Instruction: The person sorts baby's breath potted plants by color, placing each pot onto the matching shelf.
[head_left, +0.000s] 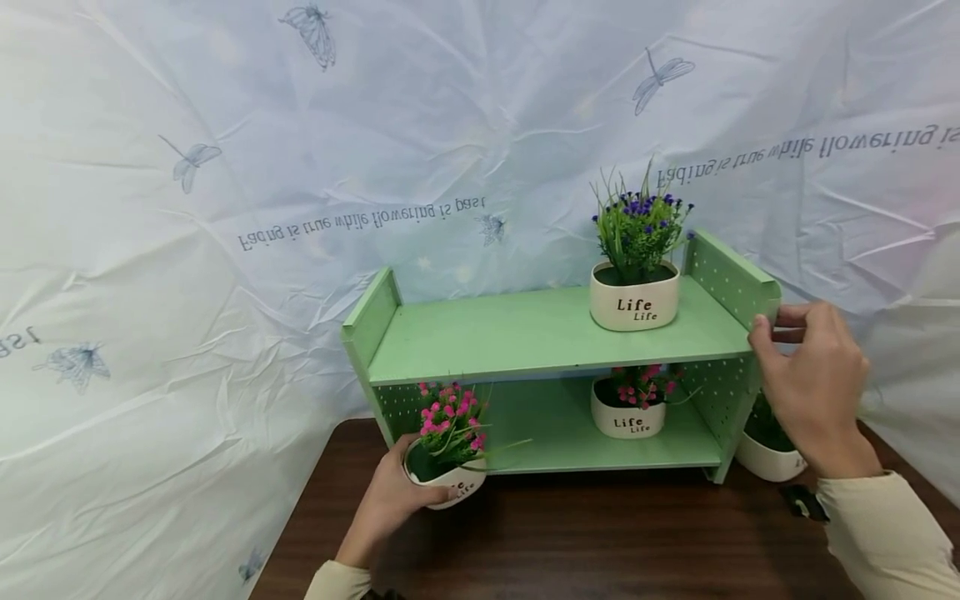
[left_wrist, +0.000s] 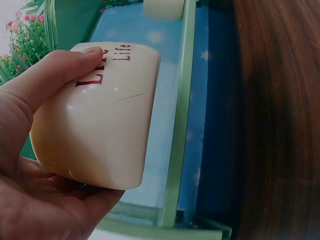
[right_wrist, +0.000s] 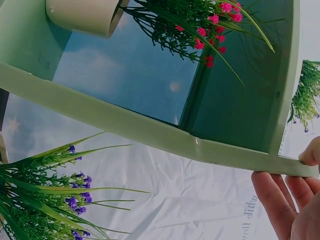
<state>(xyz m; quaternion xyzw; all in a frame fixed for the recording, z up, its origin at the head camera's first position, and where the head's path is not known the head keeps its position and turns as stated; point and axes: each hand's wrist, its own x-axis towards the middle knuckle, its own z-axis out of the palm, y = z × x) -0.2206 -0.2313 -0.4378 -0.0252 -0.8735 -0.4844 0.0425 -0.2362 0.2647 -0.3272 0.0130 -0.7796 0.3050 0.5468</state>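
Observation:
My left hand point(head_left: 392, 492) grips a white oval flowerpot point(head_left: 463, 481) with pink flowers, thumb over its "Life" lettering and fingers beneath. This pot is tilted in front of the left part of a green two-tier shelf point(head_left: 480, 333). In the left wrist view, the pot point(left_wrist: 100, 130) is seen from its side and base. With thumb and fingers, my right hand point(head_left: 821, 383) pinches the front edge of the shelf's right side panel. The right wrist view shows those fingers point(right_wrist: 275, 200) on the green panel edge point(right_wrist: 240, 156).
A purple-flowered pot point(head_left: 634, 304) stands on the top tier at right. Another pink-flowered pot point(head_left: 628, 421) sits below it on the lower tier. Outside the shelf's right side is a further white pot point(head_left: 767, 458) on the dark wooden table point(head_left: 600, 533). A printed cloth point(head_left: 450, 125) hangs behind.

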